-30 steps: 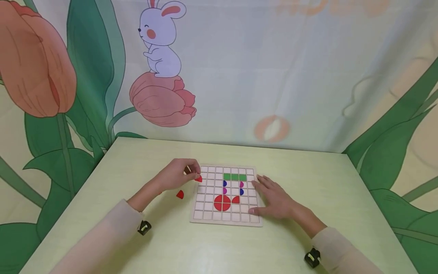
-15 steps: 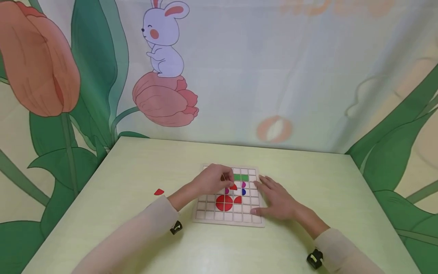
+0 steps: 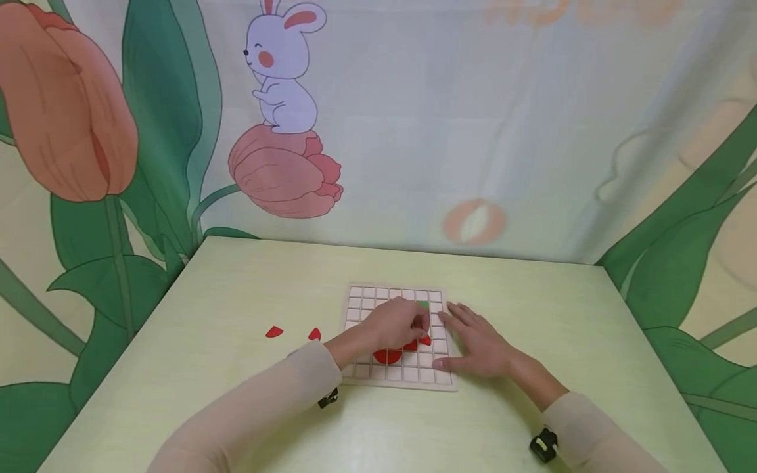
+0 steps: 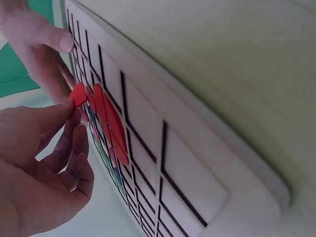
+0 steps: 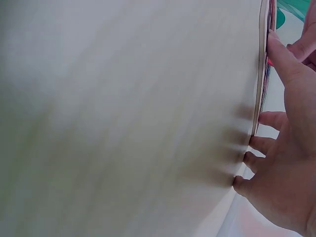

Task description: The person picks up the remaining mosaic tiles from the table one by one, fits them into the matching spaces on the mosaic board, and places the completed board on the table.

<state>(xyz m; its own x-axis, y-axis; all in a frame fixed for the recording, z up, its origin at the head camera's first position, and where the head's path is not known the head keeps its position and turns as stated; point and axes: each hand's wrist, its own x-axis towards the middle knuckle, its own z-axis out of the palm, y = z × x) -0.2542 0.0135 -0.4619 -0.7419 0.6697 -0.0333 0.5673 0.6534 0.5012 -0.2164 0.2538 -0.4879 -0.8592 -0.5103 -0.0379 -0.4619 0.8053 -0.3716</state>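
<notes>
My left hand (image 3: pixel 393 325) is over the wooden grid board (image 3: pixel 362 303), pinching a red quarter-circle piece (image 4: pixel 78 95) between thumb and fingers. The piece is beside the red pieces on the board; whether it touches the board I cannot tell. Red quarter pieces set as a round shape (image 4: pixel 111 121) are partly covered by this hand in the head view. Green squares (image 3: pixel 422 305) and small blue and pink half-circles are mostly hidden behind it there. My right hand (image 3: pixel 481 345) rests along the board's right edge, fingers spread, thumb on the near part of that edge.
Two loose red quarter pieces lie on the pale table (image 3: pixel 236 394) left of the board: one farther out (image 3: pixel 275 332), one close to the left sleeve (image 3: pixel 315 334). A printed curtain (image 3: pixel 402 131) hangs behind the table's back edge.
Carrying the red quarter-circle piece, my left hand has moved right from the board's left edge, over the grid, then slightly nearer. My right hand has stayed at the board's edge.
</notes>
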